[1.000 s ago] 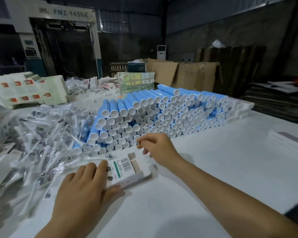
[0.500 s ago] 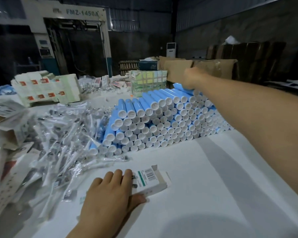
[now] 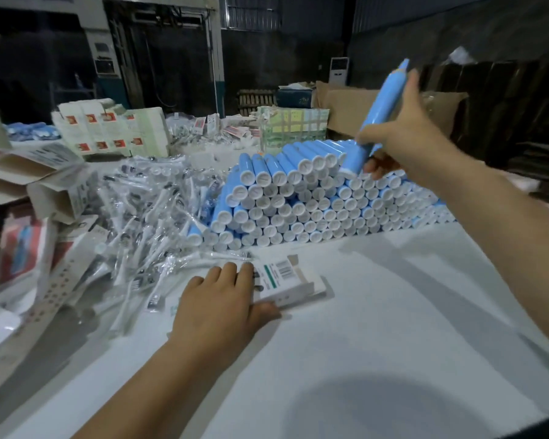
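A light blue cylindrical tube with a white end cap [image 3: 379, 115] is in the upper right of the frame, lifted clear of the table and tilted, its capped end pointing down-left and its far end pointing up toward the top edge. The person's right hand [image 3: 406, 137] grips it around the lower half, fingers and thumb curled round the barrel. Its capped end hangs just above the top of a large stack of matching blue tubes with white caps [image 3: 314, 204], piled in neat rows across the middle of the frame, caps facing the viewer.

Lower down, left of centre, a small flat white cardboard carton with a green stripe and a barcode [image 3: 289, 280] lies on the white table [image 3: 377, 327]. The left hand [image 3: 216, 308] rests on its left part, fingers laid out straight on top, thumb along the near edge, not curled round it.

Left of the stack is a loose heap of clear plastic-wrapped white brush heads [image 3: 146, 210], touching the carton's far-left corner. At the far left edge sit open cardboard boxes [image 3: 29, 175]. Behind, in the upper left, stand stacked white cartons with red marks [image 3: 108, 131], and at upper centre a green and yellow patterned box [image 3: 295, 125].
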`<state>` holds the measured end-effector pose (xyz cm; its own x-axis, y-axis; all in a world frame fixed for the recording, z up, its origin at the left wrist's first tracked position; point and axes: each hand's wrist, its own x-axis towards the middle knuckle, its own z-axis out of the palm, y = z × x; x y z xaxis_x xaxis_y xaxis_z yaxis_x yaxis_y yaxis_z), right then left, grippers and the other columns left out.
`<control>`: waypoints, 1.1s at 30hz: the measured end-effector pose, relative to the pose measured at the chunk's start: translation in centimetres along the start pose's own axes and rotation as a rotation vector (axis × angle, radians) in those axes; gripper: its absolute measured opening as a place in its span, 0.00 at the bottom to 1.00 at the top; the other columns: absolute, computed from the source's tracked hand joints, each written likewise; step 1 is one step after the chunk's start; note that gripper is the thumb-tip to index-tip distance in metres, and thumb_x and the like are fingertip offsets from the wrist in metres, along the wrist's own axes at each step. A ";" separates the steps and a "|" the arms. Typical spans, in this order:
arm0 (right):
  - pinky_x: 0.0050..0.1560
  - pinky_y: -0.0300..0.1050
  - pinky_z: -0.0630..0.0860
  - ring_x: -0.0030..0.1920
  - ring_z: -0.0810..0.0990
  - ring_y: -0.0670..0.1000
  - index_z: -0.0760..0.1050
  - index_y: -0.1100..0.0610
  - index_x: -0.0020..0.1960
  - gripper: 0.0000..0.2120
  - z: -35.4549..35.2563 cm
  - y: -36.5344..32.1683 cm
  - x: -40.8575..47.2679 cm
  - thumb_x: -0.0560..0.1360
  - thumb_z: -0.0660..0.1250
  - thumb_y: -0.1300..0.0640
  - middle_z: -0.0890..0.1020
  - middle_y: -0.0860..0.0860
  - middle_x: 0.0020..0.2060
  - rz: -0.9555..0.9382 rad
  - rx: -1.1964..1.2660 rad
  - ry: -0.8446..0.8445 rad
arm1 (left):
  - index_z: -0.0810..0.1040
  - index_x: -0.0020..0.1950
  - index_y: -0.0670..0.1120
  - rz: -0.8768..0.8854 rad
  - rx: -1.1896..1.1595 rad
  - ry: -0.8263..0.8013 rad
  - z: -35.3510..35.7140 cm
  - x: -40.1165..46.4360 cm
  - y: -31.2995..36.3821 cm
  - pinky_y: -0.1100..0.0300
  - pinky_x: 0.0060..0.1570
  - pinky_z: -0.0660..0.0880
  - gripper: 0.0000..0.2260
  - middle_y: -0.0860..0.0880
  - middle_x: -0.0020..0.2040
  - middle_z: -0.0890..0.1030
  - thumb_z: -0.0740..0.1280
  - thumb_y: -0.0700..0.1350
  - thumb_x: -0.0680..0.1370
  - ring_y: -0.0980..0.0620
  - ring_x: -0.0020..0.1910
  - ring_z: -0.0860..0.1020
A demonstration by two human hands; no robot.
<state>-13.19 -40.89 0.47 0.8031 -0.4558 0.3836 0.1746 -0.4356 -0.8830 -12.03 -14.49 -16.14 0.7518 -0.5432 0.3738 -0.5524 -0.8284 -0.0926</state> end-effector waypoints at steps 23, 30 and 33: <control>0.21 0.37 0.66 0.20 0.72 0.46 0.68 0.56 0.43 0.07 7.1 11.0 -12.1 0.75 0.67 0.61 0.74 0.53 0.32 0.423 0.624 0.344 | 0.59 0.73 0.48 -0.023 0.024 -0.032 -0.5 -0.5 0.0 0.55 0.54 0.65 0.37 0.51 0.62 0.71 0.43 0.70 0.72 0.48 0.60 0.69; 0.37 0.34 0.67 0.38 0.72 0.41 0.79 0.49 0.32 0.13 8.3 10.7 -13.9 0.73 0.63 0.51 0.72 0.44 0.43 -0.115 -0.188 0.142 | 0.59 0.73 0.48 -0.019 -0.012 -0.020 -0.5 -0.5 0.1 0.55 0.53 0.65 0.35 0.50 0.62 0.70 0.48 0.70 0.74 0.48 0.60 0.69; 0.38 0.35 0.67 0.46 0.72 0.44 0.83 0.56 0.40 0.19 8.4 10.7 -14.4 0.73 0.59 0.46 0.72 0.44 0.48 -0.358 -0.372 0.087 | 0.60 0.71 0.48 -0.009 -0.012 -0.033 -0.7 -0.7 -0.1 0.54 0.52 0.65 0.37 0.50 0.60 0.71 0.45 0.71 0.72 0.47 0.58 0.70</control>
<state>-18.14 -32.41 -16.77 0.6770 -0.2837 0.6792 0.2027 -0.8152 -0.5425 -12.77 -13.92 -15.80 0.7685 -0.5399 0.3435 -0.5496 -0.8318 -0.0778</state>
